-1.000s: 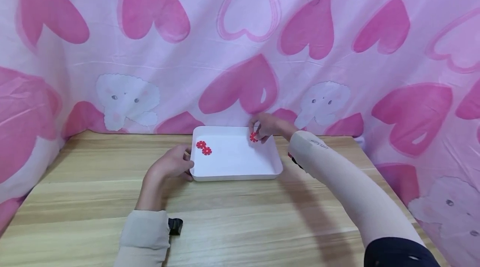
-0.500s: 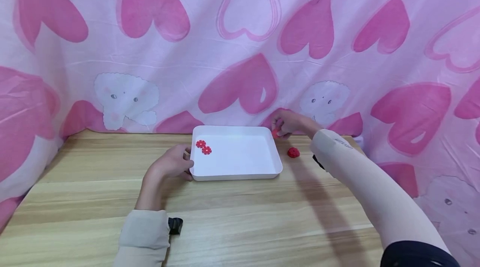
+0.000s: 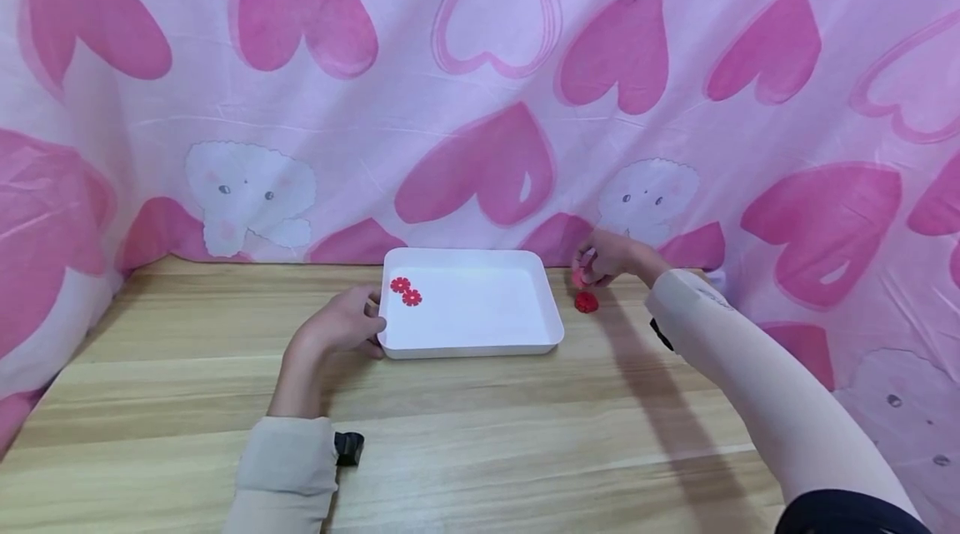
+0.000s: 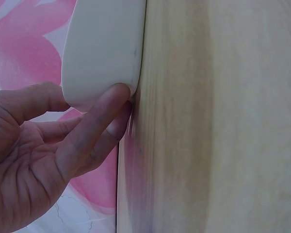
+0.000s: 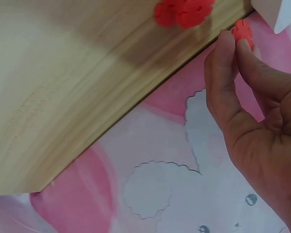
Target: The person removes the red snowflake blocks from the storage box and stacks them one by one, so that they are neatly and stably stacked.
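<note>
A shallow white tray (image 3: pixel 480 313) lies on the table with two red notched discs (image 3: pixel 412 298) inside, at its left end. My left hand (image 3: pixel 341 321) grips the tray's left side; in the left wrist view, its thumb and fingers meet the tray's wall and rim. Beyond the tray's right side, my right hand (image 3: pixel 611 257) pinches another red notched disc (image 5: pixel 242 34) between thumb and fingertips. Just below that hand in the head view, a small heap of red notched discs (image 3: pixel 586 302) sits on the table.
The wooden table (image 3: pixel 480 434) ends at the back against a pink curtain (image 3: pixel 480 101) printed with hearts and white animals. A black strap piece (image 3: pixel 348 448) juts out by the left sleeve. My right arm reaches across the table's right side.
My right hand has moved right, from over the tray's far right corner to above the red heap, still holding a disc. The heap has come into sight. My left hand stays on the tray.
</note>
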{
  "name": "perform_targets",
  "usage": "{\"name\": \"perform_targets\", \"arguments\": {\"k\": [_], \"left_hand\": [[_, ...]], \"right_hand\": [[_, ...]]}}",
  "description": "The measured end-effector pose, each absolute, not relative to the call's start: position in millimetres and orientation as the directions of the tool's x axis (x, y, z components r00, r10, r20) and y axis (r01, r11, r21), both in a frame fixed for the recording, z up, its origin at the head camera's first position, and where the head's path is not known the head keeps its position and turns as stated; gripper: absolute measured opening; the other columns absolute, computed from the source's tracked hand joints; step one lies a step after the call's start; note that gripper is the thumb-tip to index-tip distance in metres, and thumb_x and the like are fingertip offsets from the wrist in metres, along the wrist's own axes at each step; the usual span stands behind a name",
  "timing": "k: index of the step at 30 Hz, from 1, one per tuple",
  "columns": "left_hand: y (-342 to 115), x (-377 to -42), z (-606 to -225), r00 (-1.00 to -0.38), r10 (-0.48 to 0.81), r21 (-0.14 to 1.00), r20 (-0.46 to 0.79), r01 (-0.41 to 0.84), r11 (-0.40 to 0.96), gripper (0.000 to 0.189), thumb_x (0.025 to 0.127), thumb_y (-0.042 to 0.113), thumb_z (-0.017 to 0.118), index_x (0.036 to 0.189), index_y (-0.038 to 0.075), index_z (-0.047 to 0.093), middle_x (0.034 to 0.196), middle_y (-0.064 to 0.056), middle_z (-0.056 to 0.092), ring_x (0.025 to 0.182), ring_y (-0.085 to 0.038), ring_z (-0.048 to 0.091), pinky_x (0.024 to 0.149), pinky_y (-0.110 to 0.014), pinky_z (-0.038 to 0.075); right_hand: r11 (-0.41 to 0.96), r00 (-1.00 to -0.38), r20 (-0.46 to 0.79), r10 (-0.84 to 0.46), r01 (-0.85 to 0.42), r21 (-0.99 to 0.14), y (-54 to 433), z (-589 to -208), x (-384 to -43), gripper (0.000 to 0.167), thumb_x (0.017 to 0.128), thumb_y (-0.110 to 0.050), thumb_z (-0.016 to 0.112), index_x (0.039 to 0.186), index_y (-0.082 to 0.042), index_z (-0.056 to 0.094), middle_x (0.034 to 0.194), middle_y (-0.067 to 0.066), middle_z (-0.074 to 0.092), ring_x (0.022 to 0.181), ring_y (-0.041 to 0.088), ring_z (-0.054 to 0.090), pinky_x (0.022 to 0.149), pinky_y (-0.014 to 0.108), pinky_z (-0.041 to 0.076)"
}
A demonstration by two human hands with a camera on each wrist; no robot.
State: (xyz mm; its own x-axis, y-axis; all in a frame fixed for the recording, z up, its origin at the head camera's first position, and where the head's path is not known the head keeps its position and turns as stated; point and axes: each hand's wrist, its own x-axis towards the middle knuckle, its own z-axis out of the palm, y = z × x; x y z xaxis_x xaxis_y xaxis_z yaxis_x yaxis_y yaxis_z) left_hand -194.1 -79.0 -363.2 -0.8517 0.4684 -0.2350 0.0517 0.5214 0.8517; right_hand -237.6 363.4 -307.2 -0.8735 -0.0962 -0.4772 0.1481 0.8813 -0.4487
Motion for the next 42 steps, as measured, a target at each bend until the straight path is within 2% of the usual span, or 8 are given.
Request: {"name": "perform_targets", "arguments": {"k": [4, 9, 18, 22, 28, 32, 37, 42], "left_hand": [[-78.2, -194.9, -362.2, -0.852, 0.467, 0.849, -0.235, 0.054, 0.525, 0.048, 0.101, -0.002, 0.055, 0.147, -0.013, 0.047, 0.108, -0.025, 0.064, 0.084, -0.026, 0.075, 0.078, -0.040, 0.069], [-77.5, -194.8, -360.0, -0.854, 0.463, 0.846, -0.236, 0.054, 0.531, 0.047, 0.101, -0.001, 0.056, 0.147, -0.012, 0.047, 0.111, -0.026, 0.064, 0.085, -0.026, 0.074, 0.078, -0.040, 0.069], [-77.2, -195.1, -360.3, -0.855, 0.456, 0.842, -0.247, 0.044, 0.537, 0.048, 0.102, -0.001, 0.057, 0.147, -0.011, 0.047, 0.112, -0.025, 0.063, 0.084, -0.026, 0.074, 0.078, -0.038, 0.069], [-77.4, -195.1, -360.4, -0.855, 0.456, 0.840, -0.247, 0.045, 0.540, 0.048, 0.101, -0.001, 0.058, 0.147, -0.010, 0.048, 0.112, -0.025, 0.063, 0.085, -0.026, 0.073, 0.078, -0.037, 0.069], [-77.1, -195.8, -361.8, -0.852, 0.464, 0.845, -0.241, 0.051, 0.533, 0.048, 0.101, -0.001, 0.057, 0.147, -0.011, 0.048, 0.111, -0.025, 0.063, 0.084, -0.026, 0.074, 0.078, -0.038, 0.069], [-76.9, -195.3, -361.8, -0.853, 0.463, 0.844, -0.241, 0.051, 0.533, 0.048, 0.101, -0.001, 0.057, 0.147, -0.011, 0.048, 0.111, -0.025, 0.063, 0.085, -0.026, 0.073, 0.077, -0.039, 0.069], [-77.3, -193.9, -361.7, -0.853, 0.457, 0.841, -0.251, 0.042, 0.539, 0.047, 0.101, -0.001, 0.057, 0.147, -0.011, 0.048, 0.109, -0.024, 0.063, 0.085, -0.026, 0.073, 0.078, -0.039, 0.069], [-77.4, -193.5, -363.1, -0.855, 0.453, 0.836, -0.252, 0.043, 0.546, 0.046, 0.102, -0.001, 0.056, 0.146, -0.011, 0.049, 0.110, -0.024, 0.063, 0.084, -0.026, 0.074, 0.078, -0.039, 0.069]], "right_hand": [[0.879, -0.860, -0.499, -0.109, 0.151, -0.453, 370.0, -311.1, -235.3, 0.019, 0.097, 0.010, 0.065, 0.115, 0.006, 0.068, 0.108, 0.017, 0.068, 0.091, 0.018, 0.065, 0.089, 0.042, 0.068], [0.863, -0.853, -0.510, -0.113, 0.170, -0.475, 375.0, -313.4, -232.2, 0.022, 0.096, 0.011, 0.066, 0.118, 0.008, 0.066, 0.120, 0.021, 0.062, 0.097, 0.020, 0.064, 0.090, 0.041, 0.068], [0.873, -0.827, -0.554, -0.100, 0.194, -0.447, 376.7, -314.6, -228.6, 0.023, 0.099, 0.009, 0.064, 0.122, 0.007, 0.065, 0.122, 0.021, 0.059, 0.103, 0.023, 0.063, 0.092, 0.040, 0.068], [0.876, -0.830, -0.548, -0.105, 0.184, -0.446, 379.2, -319.0, -228.2, 0.022, 0.098, 0.007, 0.067, 0.120, 0.006, 0.067, 0.118, 0.019, 0.063, 0.099, 0.021, 0.063, 0.090, 0.039, 0.068], [0.866, -0.837, -0.532, -0.129, 0.166, -0.472, 382.2, -324.9, -225.6, 0.024, 0.094, 0.004, 0.071, 0.117, 0.007, 0.068, 0.101, 0.012, 0.072, 0.081, 0.014, 0.068, 0.075, 0.031, 0.066], [0.885, -0.852, -0.511, -0.111, 0.149, -0.441, 380.8, -324.3, -223.1, 0.024, 0.092, 0.000, 0.072, 0.115, 0.004, 0.070, 0.094, 0.008, 0.074, 0.075, 0.012, 0.068, 0.070, 0.028, 0.065], [0.901, -0.854, -0.514, -0.085, 0.154, -0.405, 377.8, -323.2, -221.2, 0.024, 0.094, -0.004, 0.072, 0.117, 0.002, 0.069, 0.096, 0.007, 0.072, 0.078, 0.013, 0.067, 0.070, 0.029, 0.065], [0.896, -0.853, -0.513, -0.100, 0.147, -0.419, 375.2, -321.2, -220.4, 0.026, 0.095, -0.006, 0.070, 0.119, 0.003, 0.068, 0.095, 0.006, 0.070, 0.079, 0.014, 0.066, 0.072, 0.030, 0.064]]}}
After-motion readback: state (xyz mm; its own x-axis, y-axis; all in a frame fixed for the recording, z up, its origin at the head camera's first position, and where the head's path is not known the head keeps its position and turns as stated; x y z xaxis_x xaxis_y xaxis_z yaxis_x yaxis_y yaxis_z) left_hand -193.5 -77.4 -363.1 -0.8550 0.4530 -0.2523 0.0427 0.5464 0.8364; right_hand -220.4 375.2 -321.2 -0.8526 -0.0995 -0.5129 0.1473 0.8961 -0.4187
